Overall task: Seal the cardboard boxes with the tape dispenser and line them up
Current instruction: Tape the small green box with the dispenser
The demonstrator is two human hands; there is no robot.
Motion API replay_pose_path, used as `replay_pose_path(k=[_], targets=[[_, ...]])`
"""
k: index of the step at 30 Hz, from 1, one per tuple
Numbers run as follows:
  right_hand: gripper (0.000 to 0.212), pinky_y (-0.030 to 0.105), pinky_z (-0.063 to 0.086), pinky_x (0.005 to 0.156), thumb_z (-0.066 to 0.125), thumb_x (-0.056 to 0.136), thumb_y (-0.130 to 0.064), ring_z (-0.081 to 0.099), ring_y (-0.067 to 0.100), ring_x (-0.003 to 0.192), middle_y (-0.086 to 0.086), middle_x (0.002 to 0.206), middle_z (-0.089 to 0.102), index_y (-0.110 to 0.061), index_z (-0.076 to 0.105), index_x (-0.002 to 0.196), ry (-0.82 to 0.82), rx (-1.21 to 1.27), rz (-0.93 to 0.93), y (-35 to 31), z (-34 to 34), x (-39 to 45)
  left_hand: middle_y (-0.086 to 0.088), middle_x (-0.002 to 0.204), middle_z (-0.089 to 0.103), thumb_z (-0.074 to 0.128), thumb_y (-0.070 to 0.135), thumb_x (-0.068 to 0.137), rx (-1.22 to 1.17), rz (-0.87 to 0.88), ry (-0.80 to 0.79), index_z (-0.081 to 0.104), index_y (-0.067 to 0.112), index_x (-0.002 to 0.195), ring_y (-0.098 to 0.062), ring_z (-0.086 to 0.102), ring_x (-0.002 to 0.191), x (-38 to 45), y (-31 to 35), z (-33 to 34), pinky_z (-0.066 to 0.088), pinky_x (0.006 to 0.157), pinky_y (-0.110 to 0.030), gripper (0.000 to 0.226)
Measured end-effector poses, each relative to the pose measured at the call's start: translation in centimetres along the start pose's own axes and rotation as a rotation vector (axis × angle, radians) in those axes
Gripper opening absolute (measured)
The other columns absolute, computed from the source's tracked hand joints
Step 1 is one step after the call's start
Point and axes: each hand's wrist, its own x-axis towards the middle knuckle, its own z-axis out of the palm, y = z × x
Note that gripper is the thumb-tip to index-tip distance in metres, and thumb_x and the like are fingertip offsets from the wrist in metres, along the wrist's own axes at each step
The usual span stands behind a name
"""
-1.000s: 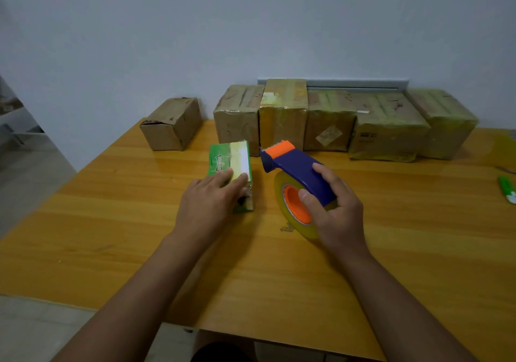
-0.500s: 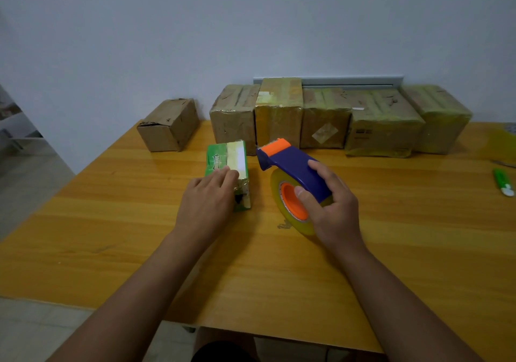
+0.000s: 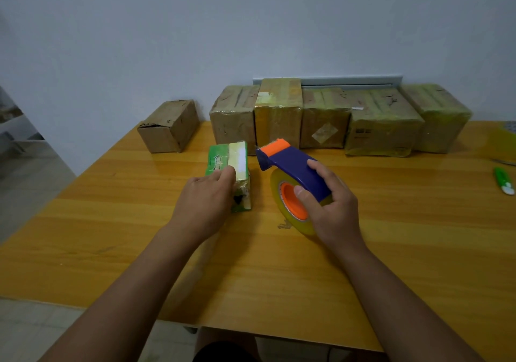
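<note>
Cardboard boxes are mostly parked along the back edge of the wooden table [image 3: 391, 250], right up against the wall: a row of five [image 3: 329, 119] sitting side by side and touching, all shiny with yellowish tape, plus one plain brown box [image 3: 169, 126] off to the left, standing apart from the row and turned at a bit of an angle. Closer in, near the middle of the table, there's a small green box [image 3: 227, 160] with a pale strip running along its top. The left hand [image 3: 203, 202] rests on the near end of that box, fingers curled over the top edge and gripping it. Just to the right, the right hand [image 3: 332, 208] is wrapped around the blue handle of the tape dispenser [image 3: 293, 177], thumb on the orange hub, with the yellowish tape roll resting on edge on the table and the orange cutter end pointing up and away, just beside the green box but not touching it. Way over at the right edge of the table lies a small green and white object [image 3: 504, 180]; I can't tell what it is.
</note>
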Motion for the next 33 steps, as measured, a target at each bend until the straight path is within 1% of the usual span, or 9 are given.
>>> replay_pose_path(k=[4, 9, 11, 12, 15, 19, 23, 27, 33], targets=[[0.054, 0.006, 0.045, 0.075, 0.065, 0.081, -0.043, 0.053, -0.005, 0.104, 0.002, 0.128, 0.055, -0.033, 0.052, 0.133, 0.001, 0.005, -0.001, 0.0, 0.0, 0.0, -0.016, 0.123, 0.062, 0.033, 0.032, 0.104, -0.074, 0.020, -0.021, 0.042, 0.018, 0.109, -0.026, 0.062, 0.079, -0.1, -0.1, -0.8, 0.049, 0.062, -0.038, 0.017], [0.052, 0.006, 0.045, 0.076, 0.065, 0.081, -0.042, 0.052, -0.008, 0.103, 0.001, 0.127, 0.055, -0.036, 0.051, 0.131, 0.003, -0.001, -0.006, -0.1, 0.0, 0.0, -0.016, 0.104, 0.067, 0.034, 0.031, 0.102, -0.232, -0.054, -0.043, 0.043, 0.018, 0.109, -0.024, 0.056, 0.068, -0.1, 0.1, -1.8, 0.036, 0.055, -0.035, 0.018], [0.052, 0.006, 0.045, 0.076, 0.065, 0.081, -0.042, 0.052, -0.008, 0.103, 0.001, 0.127, 0.055, -0.036, 0.050, 0.131, 0.004, -0.004, -0.006, 0.0, 0.0, 0.0, -0.016, 0.112, 0.065, 0.038, 0.034, 0.100, -0.209, -0.090, -0.047, 0.045, 0.017, 0.118, -0.023, 0.053, 0.073, 0.0, 0.6, -1.8, 0.032, 0.057, -0.034, 0.025], [0.053, 0.006, 0.045, 0.076, 0.065, 0.081, -0.042, 0.052, -0.007, 0.104, 0.001, 0.127, 0.055, -0.036, 0.051, 0.131, 0.005, -0.005, -0.006, -0.1, 0.0, 0.0, -0.013, 0.118, 0.063, 0.040, 0.041, 0.099, -0.170, -0.103, -0.032, 0.046, 0.018, 0.121, -0.023, 0.055, 0.080, 0.0, 0.9, -1.6, 0.036, 0.060, -0.033, 0.032], [0.055, 0.006, 0.045, 0.075, 0.065, 0.081, -0.044, 0.053, -0.005, 0.106, 0.001, 0.128, 0.054, -0.034, 0.051, 0.133, 0.005, -0.016, -0.001, 0.0, 0.0, -0.1, -0.007, 0.126, 0.058, 0.039, 0.065, 0.092, -0.007, -0.151, 0.033, 0.049, 0.021, 0.125, -0.023, 0.056, 0.107, 0.3, 1.7, 0.4, 0.043, 0.078, -0.035, 0.056], [0.055, 0.006, 0.045, 0.075, 0.065, 0.081, -0.044, 0.053, -0.003, 0.106, 0.001, 0.130, 0.053, -0.035, 0.051, 0.133, -0.003, -0.003, 0.004, -0.1, -0.2, -0.1, -0.009, 0.121, 0.060, 0.045, 0.057, 0.094, 0.034, -0.149, 0.116, 0.054, 0.020, 0.118, -0.027, 0.055, 0.109, 0.9, 1.7, 2.0, 0.040, 0.081, -0.039, 0.045], [0.056, 0.005, 0.045, 0.075, 0.065, 0.081, -0.043, 0.053, -0.005, 0.106, 0.001, 0.129, 0.054, -0.031, 0.052, 0.134, -0.004, 0.002, 0.003, 0.0, -0.2, -0.1, -0.008, 0.125, 0.058, 0.047, 0.053, 0.095, -0.026, -0.125, 0.115, 0.056, 0.020, 0.120, -0.027, 0.052, 0.114, 0.7, 1.1, 2.0, 0.040, 0.084, -0.039, 0.042], [0.057, 0.004, 0.043, 0.074, 0.065, 0.082, -0.044, 0.054, -0.002, 0.105, 0.001, 0.129, 0.054, -0.029, 0.052, 0.135, -0.009, -0.005, 0.010, -0.1, -0.1, 0.0, -0.009, 0.113, 0.062, 0.057, 0.041, 0.092, -0.067, -0.096, 0.171, 0.062, 0.017, 0.108, -0.029, 0.054, 0.102, 0.8, 0.6, 1.9, 0.033, 0.072, -0.036, 0.029], [0.056, 0.005, 0.045, 0.074, 0.066, 0.082, -0.042, 0.053, -0.003, 0.106, 0.001, 0.130, 0.053, -0.030, 0.051, 0.135, -0.015, 0.003, 0.010, 0.0, -0.2, -0.1, -0.010, 0.101, 0.065, 0.068, 0.037, 0.087, -0.126, -0.060, 0.227, 0.068, 0.015, 0.101, -0.031, 0.058, 0.092, 0.6, 0.1, 2.2, 0.032, 0.067, -0.033, 0.026]])
